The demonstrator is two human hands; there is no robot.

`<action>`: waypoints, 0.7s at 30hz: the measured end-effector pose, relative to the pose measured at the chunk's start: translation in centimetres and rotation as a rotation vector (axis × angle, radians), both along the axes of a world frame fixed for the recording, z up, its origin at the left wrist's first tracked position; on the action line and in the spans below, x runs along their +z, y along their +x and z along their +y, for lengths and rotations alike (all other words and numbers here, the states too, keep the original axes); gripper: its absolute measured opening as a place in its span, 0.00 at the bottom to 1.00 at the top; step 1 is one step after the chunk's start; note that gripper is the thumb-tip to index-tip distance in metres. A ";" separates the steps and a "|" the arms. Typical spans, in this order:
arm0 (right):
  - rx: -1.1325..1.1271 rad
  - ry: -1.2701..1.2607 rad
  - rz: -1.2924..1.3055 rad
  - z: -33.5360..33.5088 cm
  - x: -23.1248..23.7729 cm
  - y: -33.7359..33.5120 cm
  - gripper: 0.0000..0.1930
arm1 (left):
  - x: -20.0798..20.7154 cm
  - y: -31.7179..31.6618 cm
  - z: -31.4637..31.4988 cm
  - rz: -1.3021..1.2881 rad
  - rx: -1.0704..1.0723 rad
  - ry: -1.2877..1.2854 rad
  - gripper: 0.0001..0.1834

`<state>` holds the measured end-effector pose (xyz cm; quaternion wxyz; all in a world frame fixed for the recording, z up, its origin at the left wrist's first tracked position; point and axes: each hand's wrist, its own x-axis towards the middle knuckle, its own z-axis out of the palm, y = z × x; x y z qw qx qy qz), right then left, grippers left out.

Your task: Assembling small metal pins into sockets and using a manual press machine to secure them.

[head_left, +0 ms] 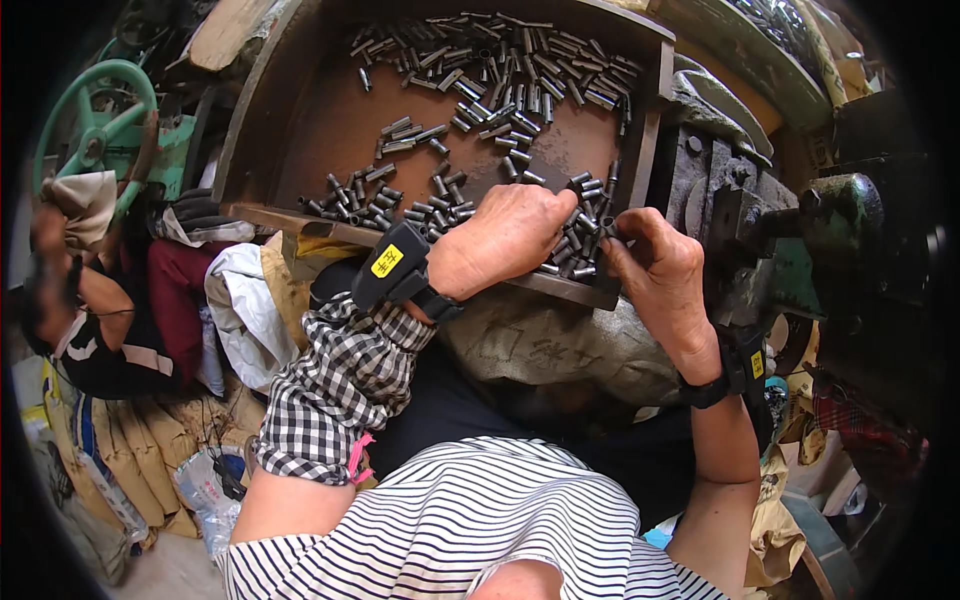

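While the left hand (505,240) lies curled over loose metal sleeves (575,250) at the rusty tray's (300,140) near edge, the right hand (650,265) pinches one, keeping stock within reach.

Soft daylight fills the room, bright and even, with no hard glare. The rusty tray (300,130) is evenly lit, its small metal tubes (500,70) catching dull glints. Deep shadow sits under the tray and around the dark machine (850,230) at right. The fisheye bends straight edges toward the rim, where corners go black and detail smears. The centre stays sharp.
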<state>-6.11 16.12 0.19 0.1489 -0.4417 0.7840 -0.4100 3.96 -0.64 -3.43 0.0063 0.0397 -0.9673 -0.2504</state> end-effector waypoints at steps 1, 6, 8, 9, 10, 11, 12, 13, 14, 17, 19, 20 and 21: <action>0.008 -0.007 0.038 0.0 -0.1 0.0 0.10 | 0.0 -0.2 0.1 -0.018 -0.015 -0.002 0.09; 0.017 0.040 0.103 -0.2 0.1 0.4 0.09 | -1.0 -0.4 0.0 0.033 -0.018 -0.007 0.08; -0.008 0.003 0.048 -0.1 0.1 -0.1 0.07 | -0.7 -0.5 0.0 0.063 -0.028 -0.007 0.08; -0.008 0.002 0.050 0.1 0.0 -0.3 0.07 | -0.6 -0.3 0.1 0.074 -0.006 0.018 0.09; -0.062 -0.011 -0.140 0.3 -0.4 -0.4 0.07 | -0.3 -0.2 0.0 0.083 0.016 0.043 0.10; -0.116 -0.025 -0.330 0.4 -0.5 -0.4 0.07 | -0.1 -0.2 0.0 0.085 0.017 0.041 0.10; -0.159 -0.042 -0.483 0.5 -0.4 -0.4 0.06 | 0.1 -0.4 -0.1 0.114 0.069 0.217 0.12; -0.158 -0.043 -0.484 0.6 -0.3 -0.6 0.06 | 0.6 -0.5 -0.2 0.141 0.122 0.393 0.13; -0.160 -0.066 -0.620 0.7 -0.3 -0.8 0.05 | 1.6 -0.5 -0.5 -0.017 0.166 0.649 0.12; -0.162 -0.108 -0.807 0.8 -0.1 -0.8 0.04 | 2.0 -0.5 -0.8 -0.165 0.288 1.324 0.07; -0.168 -0.181 -0.919 0.9 -0.3 -0.7 0.05 | 1.5 -0.5 -0.8 -0.139 0.264 1.464 0.06; -0.171 -0.181 -0.921 0.9 -0.4 -0.7 0.05 | 1.6 -0.6 -0.5 -0.134 0.318 1.550 0.07; -0.187 -0.204 -0.952 0.8 -0.5 -0.6 0.05 | 1.5 -0.6 -0.3 -0.129 0.374 1.636 0.07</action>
